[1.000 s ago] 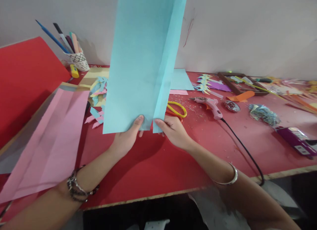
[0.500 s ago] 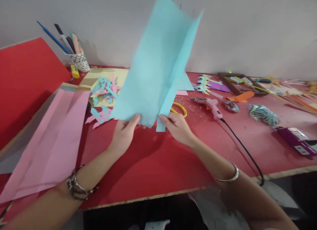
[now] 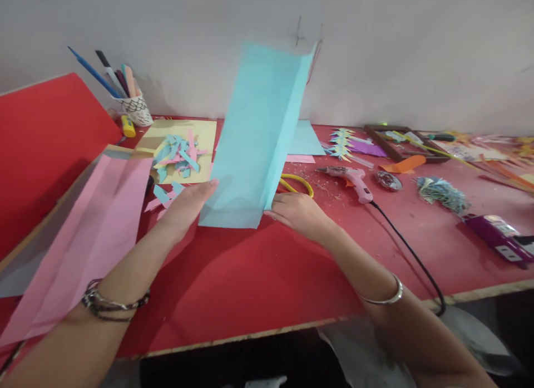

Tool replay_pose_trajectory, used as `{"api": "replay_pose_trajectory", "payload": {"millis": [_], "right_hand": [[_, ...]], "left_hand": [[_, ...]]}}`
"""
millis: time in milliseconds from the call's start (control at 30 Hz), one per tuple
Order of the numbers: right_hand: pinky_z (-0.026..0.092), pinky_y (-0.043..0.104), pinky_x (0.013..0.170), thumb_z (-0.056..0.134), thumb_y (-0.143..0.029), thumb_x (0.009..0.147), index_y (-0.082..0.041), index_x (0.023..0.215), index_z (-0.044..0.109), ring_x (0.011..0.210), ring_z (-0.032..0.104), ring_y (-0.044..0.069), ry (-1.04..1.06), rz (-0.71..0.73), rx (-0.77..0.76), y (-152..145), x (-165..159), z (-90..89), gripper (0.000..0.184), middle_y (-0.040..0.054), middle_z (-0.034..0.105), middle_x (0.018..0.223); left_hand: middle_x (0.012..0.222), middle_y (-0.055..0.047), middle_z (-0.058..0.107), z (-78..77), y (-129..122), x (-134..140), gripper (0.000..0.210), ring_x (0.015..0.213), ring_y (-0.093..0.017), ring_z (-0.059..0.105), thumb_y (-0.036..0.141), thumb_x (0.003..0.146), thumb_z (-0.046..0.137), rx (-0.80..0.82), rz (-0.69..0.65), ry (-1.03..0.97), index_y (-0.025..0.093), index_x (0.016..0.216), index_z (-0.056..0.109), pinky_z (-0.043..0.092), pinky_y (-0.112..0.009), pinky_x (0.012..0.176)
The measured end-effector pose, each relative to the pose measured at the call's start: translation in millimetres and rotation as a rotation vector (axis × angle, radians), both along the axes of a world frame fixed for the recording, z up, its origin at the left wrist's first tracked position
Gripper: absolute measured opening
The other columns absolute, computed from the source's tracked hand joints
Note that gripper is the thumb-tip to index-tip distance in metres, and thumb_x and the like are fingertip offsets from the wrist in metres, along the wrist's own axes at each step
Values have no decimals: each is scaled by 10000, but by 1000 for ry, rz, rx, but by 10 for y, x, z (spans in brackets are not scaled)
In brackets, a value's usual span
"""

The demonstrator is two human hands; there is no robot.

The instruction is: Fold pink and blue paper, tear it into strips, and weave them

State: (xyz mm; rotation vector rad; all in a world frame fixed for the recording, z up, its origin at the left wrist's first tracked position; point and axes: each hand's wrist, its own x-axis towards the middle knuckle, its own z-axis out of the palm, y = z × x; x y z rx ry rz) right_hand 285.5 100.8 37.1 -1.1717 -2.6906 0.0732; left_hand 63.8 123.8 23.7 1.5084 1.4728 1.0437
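A light blue paper sheet [image 3: 254, 137] stands tilted up over the red table, its right side folded into a narrow raised flap. My right hand [image 3: 298, 214] is closed on the lower corner of that flap, the fingers bent around the paper. At the sheet's left edge, the thumb of my left hand [image 3: 189, 204] lies against the paper while the other fingers are hidden behind it, so the sheet is held between both hands. Just behind my right hand show the yellow handles of scissors [image 3: 302, 181], partly covered by the sheet.
Pink folded paper [image 3: 95, 237] lies at left, near a red board [image 3: 45, 154]. Paper scraps [image 3: 177, 154] rest on a cream sheet. Right of my hands are a pink glue gun [image 3: 348, 179] with a black cord, a tape roll [image 3: 389, 180] and a purple power strip [image 3: 500, 237].
The blue sheet has come down and its lower edge is nearer the table. My left hand has shifted left and up to the sheet's side edge; my right hand still grips the flap.
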Motion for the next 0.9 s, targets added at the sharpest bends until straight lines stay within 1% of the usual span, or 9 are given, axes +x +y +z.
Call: {"api": "replay_pose_trajectory", "payload": {"millis": [67, 133, 267, 333, 433, 533, 700, 767, 900], "right_hand": [[300, 254, 578, 326, -287, 889, -152, 679, 567, 666, 498, 140, -54, -3, 29, -6, -5, 7, 347, 68, 577, 751], [306, 254, 595, 344, -280, 883, -149, 668, 561, 676, 496, 138, -39, -12, 35, -16, -11, 4, 333, 73, 576, 769], [280, 235, 553, 356, -295, 870, -158, 598, 465, 617, 443, 112, 143, -81, -45, -39, -39, -19, 324, 32, 506, 662], [237, 231, 507, 379, -319, 854, -174, 529, 356, 535, 373, 90, 228, -146, -129, -45, -58, -35, 357, -7, 415, 556], [193, 234, 481, 394, -324, 838, -190, 504, 217, 475, 282, 65, 357, -209, -220, -43, -78, -59, 401, -43, 293, 494], [196, 228, 480, 397, -317, 829, -191, 518, 215, 470, 260, 57, 459, -201, -276, -37, -85, -81, 381, -54, 257, 502], [201, 224, 478, 420, -321, 807, -189, 516, 239, 474, 246, 58, 481, -209, -318, -24, -83, -101, 367, -60, 241, 500], [199, 223, 477, 424, -322, 805, -188, 516, 239, 474, 239, 58, 476, -220, -326, -17, -77, -107, 369, -62, 235, 500], [193, 219, 470, 427, -321, 807, -184, 516, 246, 473, 233, 58, 480, -219, -339, -2, -64, -118, 369, -61, 228, 507]], "left_hand": [[862, -81, 677, 22, -28, 29, 379, 845, -259, 614, 566, 619, 542, -115, -9, -34, 223, 750, 635, 497, -359, 702], [884, -82, 676, 63, -64, 60, 367, 828, -264, 621, 530, 602, 586, -156, 12, -23, 224, 800, 630, 510, -352, 658], [753, -68, 670, 103, -124, 99, 331, 741, -265, 626, 517, 610, 574, -25, 55, 158, 211, 733, 600, 507, -329, 556], [678, -60, 651, 95, -139, 109, 334, 703, -264, 621, 533, 616, 553, 25, 56, 220, 206, 682, 576, 499, -323, 531], [677, -56, 641, 81, -144, 115, 333, 712, -256, 615, 528, 616, 559, 68, 63, 246, 204, 691, 565, 502, -310, 543], [681, -50, 639, 80, -140, 111, 319, 710, -242, 613, 520, 630, 558, 94, 74, 231, 209, 697, 565, 508, -300, 556], [629, -45, 627, 87, -134, 89, 316, 661, -230, 612, 530, 650, 530, 72, 56, 249, 217, 614, 553, 506, -303, 538], [671, -53, 642, 85, -123, 78, 321, 706, -235, 617, 534, 653, 522, 79, 44, 259, 217, 619, 560, 511, -305, 563], [912, -70, 659, 77, -90, 63, 294, 890, -233, 599, 504, 652, 541, 163, 39, 236, 222, 719, 589, 505, -304, 731]]}}
